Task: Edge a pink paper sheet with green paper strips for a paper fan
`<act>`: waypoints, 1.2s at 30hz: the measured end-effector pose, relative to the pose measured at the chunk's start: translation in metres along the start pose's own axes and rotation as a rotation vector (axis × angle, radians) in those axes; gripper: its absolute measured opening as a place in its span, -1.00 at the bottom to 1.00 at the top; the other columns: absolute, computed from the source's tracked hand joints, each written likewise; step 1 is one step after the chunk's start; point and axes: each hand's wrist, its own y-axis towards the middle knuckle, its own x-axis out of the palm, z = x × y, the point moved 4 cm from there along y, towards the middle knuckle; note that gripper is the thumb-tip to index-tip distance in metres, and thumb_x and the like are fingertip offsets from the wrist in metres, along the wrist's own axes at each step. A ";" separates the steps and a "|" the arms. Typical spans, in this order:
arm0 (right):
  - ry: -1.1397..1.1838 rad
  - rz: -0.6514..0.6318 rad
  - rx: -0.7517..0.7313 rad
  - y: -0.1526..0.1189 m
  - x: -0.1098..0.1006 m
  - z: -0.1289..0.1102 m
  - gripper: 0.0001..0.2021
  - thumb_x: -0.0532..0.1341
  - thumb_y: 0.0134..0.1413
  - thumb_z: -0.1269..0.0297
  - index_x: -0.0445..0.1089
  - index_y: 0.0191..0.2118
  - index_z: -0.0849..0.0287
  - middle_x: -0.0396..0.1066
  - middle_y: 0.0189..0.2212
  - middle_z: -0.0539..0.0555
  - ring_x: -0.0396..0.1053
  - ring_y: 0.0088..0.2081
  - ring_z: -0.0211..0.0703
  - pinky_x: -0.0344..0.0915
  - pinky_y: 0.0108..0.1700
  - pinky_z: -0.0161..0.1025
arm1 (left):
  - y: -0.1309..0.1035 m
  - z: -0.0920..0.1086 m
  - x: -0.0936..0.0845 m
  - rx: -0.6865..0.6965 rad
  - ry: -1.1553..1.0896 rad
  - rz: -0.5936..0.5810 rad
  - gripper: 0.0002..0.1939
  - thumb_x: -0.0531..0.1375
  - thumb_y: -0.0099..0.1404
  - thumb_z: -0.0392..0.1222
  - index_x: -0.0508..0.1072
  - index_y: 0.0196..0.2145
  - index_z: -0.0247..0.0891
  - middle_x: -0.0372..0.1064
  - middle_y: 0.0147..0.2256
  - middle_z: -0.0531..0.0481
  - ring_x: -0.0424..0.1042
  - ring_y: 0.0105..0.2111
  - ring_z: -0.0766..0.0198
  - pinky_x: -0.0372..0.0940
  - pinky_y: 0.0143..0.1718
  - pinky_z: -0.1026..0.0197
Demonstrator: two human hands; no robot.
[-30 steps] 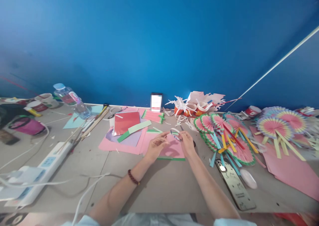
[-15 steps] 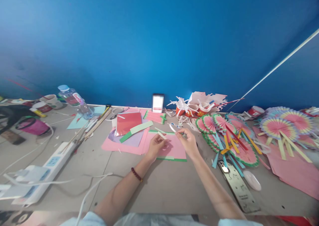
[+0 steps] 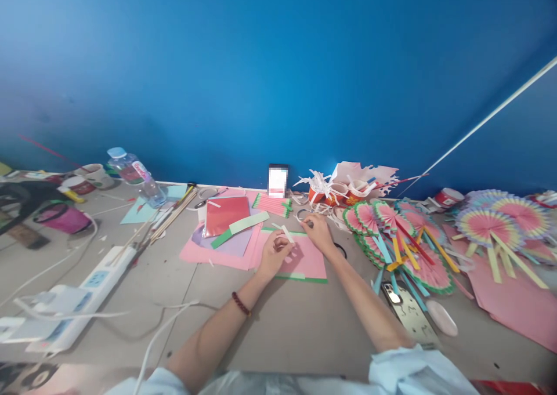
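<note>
My left hand (image 3: 275, 254) pinches a short pale strip (image 3: 287, 234) above a pink sheet (image 3: 311, 261) with green edges. Farther right, the fingers of my right hand (image 3: 318, 231) are closed at the sheet's back right corner, beside a ring-shaped item (image 3: 301, 214); what they hold, if anything, is too small to make out. Left of my hands lie a red packet (image 3: 225, 216), a purple sheet and a strip in light and dark green (image 3: 241, 228) on pink paper. Behind them is a bundle of pink and green folded strips (image 3: 272, 204).
Folded paper fans (image 3: 489, 228) and a phone (image 3: 409, 311) lie on the right. Red cups (image 3: 337, 193) with white strips stand at the back. On the left are a bottle (image 3: 137, 174), thin sticks (image 3: 174, 214) and a power strip (image 3: 93, 290) with cables.
My right hand has moved slightly left and back, lowering toward the table, and its white looped strip no longer shows raised. The pale strip in my left hand now points more upright.
</note>
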 end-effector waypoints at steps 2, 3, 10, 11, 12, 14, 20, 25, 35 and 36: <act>-0.020 -0.022 0.013 -0.001 0.003 0.001 -0.91 0.17 -0.01 0.31 0.38 -0.46 0.15 0.40 -0.36 0.12 0.28 -0.19 -0.02 0.14 -0.03 -0.04 | 0.000 0.001 -0.001 0.026 0.007 0.028 -0.54 0.34 -0.02 -0.11 0.26 -0.20 -0.24 0.35 -0.55 0.17 0.39 -0.57 0.37 0.31 -0.50 0.30; -0.021 -0.017 0.014 -0.002 0.003 -0.001 -0.93 0.17 -0.03 0.32 0.39 -0.42 0.15 0.40 -0.32 0.14 0.28 -0.17 -0.01 0.13 -0.01 -0.02 | 0.000 0.001 -0.001 0.035 0.005 0.033 -0.54 0.34 -0.03 -0.12 0.26 -0.20 -0.24 0.35 -0.55 0.17 0.39 -0.55 0.37 0.31 -0.50 0.30; 0.342 -0.024 0.101 -0.021 -0.008 -0.044 -0.81 0.09 0.10 0.17 0.38 -0.34 0.14 0.43 -0.33 0.11 0.35 -0.23 -0.06 0.22 -0.09 -0.11 | 0.001 -0.001 0.004 0.026 -0.004 -0.041 -0.49 0.34 0.00 -0.07 0.21 -0.16 -0.22 0.33 -0.55 0.19 0.39 -0.60 0.35 0.33 -0.54 0.27; 0.434 -0.074 0.166 -0.025 -0.006 -0.050 -0.79 0.10 0.08 0.13 0.37 -0.36 0.14 0.43 -0.37 0.08 0.36 -0.28 -0.09 0.25 -0.16 -0.15 | 0.000 -0.001 0.004 0.029 0.005 -0.051 -0.50 0.33 0.01 -0.06 0.20 -0.17 -0.21 0.34 -0.55 0.19 0.40 -0.60 0.35 0.33 -0.53 0.27; 0.512 -0.115 0.217 -0.029 -0.004 -0.055 -0.79 0.13 0.06 0.11 0.37 -0.38 0.14 0.42 -0.39 0.06 0.35 -0.32 -0.12 0.26 -0.21 -0.19 | 0.000 -0.002 0.004 0.032 0.017 -0.057 -0.52 0.33 0.02 -0.06 0.20 -0.18 -0.21 0.34 -0.55 0.19 0.40 -0.59 0.35 0.33 -0.52 0.27; 0.622 -0.155 0.288 -0.036 -0.002 -0.063 -0.79 0.18 -0.02 0.09 0.37 -0.40 0.14 0.41 -0.42 0.02 0.34 -0.36 -0.16 0.27 -0.30 -0.25 | -0.001 -0.002 0.004 0.029 0.053 -0.063 -0.53 0.33 0.02 -0.04 0.19 -0.20 -0.19 0.34 -0.54 0.19 0.41 -0.59 0.35 0.31 -0.52 0.28; 0.727 -0.178 0.361 -0.042 0.001 -0.065 -0.79 0.22 -0.11 0.11 0.36 -0.47 0.15 0.34 -0.51 -0.03 0.28 -0.44 -0.23 0.23 -0.41 -0.31 | -0.005 0.006 0.005 0.029 0.174 -0.059 -0.56 0.34 -0.02 -0.05 0.22 -0.28 -0.19 0.37 -0.54 0.15 0.41 -0.58 0.34 0.27 -0.50 0.30; 0.744 -0.181 0.356 -0.043 0.002 -0.061 -0.79 0.24 -0.12 0.11 0.36 -0.47 0.17 0.33 -0.51 -0.03 0.27 -0.45 -0.25 0.23 -0.39 -0.31 | -0.006 0.009 0.005 0.078 0.244 -0.066 -0.63 0.31 0.03 -0.11 0.23 -0.27 -0.20 0.39 -0.52 0.12 0.41 -0.56 0.32 0.29 -0.47 0.27; 0.828 -0.265 0.418 -0.049 0.006 -0.052 -0.70 0.27 -0.13 0.01 0.35 -0.46 0.17 0.21 -0.66 -0.11 0.05 -0.65 -0.38 -0.01 -0.65 -0.39 | -0.005 0.022 -0.004 0.242 0.378 0.067 -0.84 0.19 0.16 -0.09 0.41 -0.40 -0.23 0.38 -0.40 0.02 0.37 -0.41 0.31 0.24 -0.36 0.29; 0.830 -0.274 0.426 -0.049 0.007 -0.052 -0.70 0.28 -0.14 0.01 0.35 -0.46 0.17 0.19 -0.67 -0.12 0.03 -0.66 -0.39 -0.03 -0.66 -0.39 | -0.003 0.022 -0.006 0.243 0.372 0.071 -0.84 0.19 0.16 -0.09 0.41 -0.41 -0.24 0.38 -0.40 0.01 0.36 -0.40 0.30 0.24 -0.35 0.28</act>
